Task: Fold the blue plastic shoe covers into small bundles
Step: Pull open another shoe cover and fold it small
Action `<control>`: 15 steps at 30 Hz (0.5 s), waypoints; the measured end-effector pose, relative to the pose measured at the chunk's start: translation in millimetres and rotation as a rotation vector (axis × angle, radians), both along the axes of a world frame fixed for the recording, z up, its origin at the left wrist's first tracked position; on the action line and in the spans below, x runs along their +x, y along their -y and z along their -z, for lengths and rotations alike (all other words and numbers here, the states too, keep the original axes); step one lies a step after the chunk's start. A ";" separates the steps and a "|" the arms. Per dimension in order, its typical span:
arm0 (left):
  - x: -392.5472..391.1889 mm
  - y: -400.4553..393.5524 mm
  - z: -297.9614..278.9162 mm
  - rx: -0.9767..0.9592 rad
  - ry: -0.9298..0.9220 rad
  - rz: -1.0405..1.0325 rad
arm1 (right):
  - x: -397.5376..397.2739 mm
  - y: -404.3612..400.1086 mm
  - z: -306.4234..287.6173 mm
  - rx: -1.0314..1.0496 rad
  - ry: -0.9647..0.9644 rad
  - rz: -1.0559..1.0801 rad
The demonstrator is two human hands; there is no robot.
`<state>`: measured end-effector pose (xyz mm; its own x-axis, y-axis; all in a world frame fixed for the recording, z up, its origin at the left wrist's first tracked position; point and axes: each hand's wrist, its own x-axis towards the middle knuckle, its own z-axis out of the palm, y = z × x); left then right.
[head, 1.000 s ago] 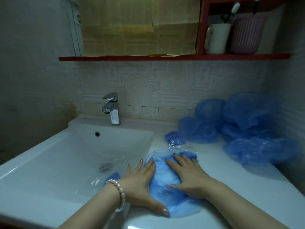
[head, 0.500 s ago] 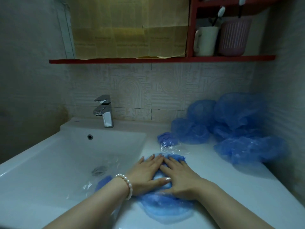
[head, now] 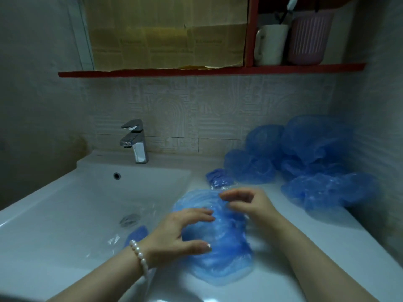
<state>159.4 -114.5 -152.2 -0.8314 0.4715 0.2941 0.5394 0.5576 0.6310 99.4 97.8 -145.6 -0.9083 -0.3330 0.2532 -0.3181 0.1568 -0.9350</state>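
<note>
Head view showed a white vanity top with its sink basin on the left and a chrome faucet behind it. A heap of unfolded blue plastic shoe covers filled the back right corner. Nearer, one flattened shoe cover lay on the counter at the basin's edge, under both hands. The left hand, with a pearl bracelet at the wrist, hovered spread over its left side, fingers loosely bent, gripping nothing. The right hand was blurred, its fingers curved at the far edge; whether they pinched the film could not be told. A small folded bundle sat just behind. Clear wrapping and a blue scrap lay in the basin. With neither hand pressing down, the springy film would likely puff back open, or slide off the smooth edge into the basin.
</note>
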 end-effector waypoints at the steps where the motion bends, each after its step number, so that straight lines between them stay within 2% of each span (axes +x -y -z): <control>1: 6.5 0.6 -0.7 -0.027 0.046 0.032 | -3.2 -5.4 -3.2 -0.071 -0.025 0.100; 3: 15.8 0.0 -0.1 -0.157 0.097 0.048 | -4.7 -14.9 -12.3 -0.127 -0.091 0.213; 4: 17.2 -0.4 2.5 -0.232 0.092 0.042 | -2.0 -17.5 -16.9 -0.142 -0.102 0.198; 6: 13.5 -2.1 7.4 -0.357 0.059 0.020 | 4.6 -19.7 -21.3 -0.143 -0.025 0.022; 8: 10.4 -8.8 4.2 -0.402 0.084 0.002 | 11.2 -17.1 -20.6 -0.077 0.103 -0.214; 11: 8.0 -19.8 -12.1 -0.320 0.212 -0.068 | 13.1 -15.2 -16.8 0.211 0.115 -0.367; 13: 5.0 -23.5 -26.0 -0.235 0.310 -0.124 | 11.2 -14.4 -16.0 0.339 0.045 -0.302; 15: 1.4 -23.5 -36.0 -0.136 0.354 -0.137 | 8.3 -17.8 -14.7 0.349 0.060 -0.268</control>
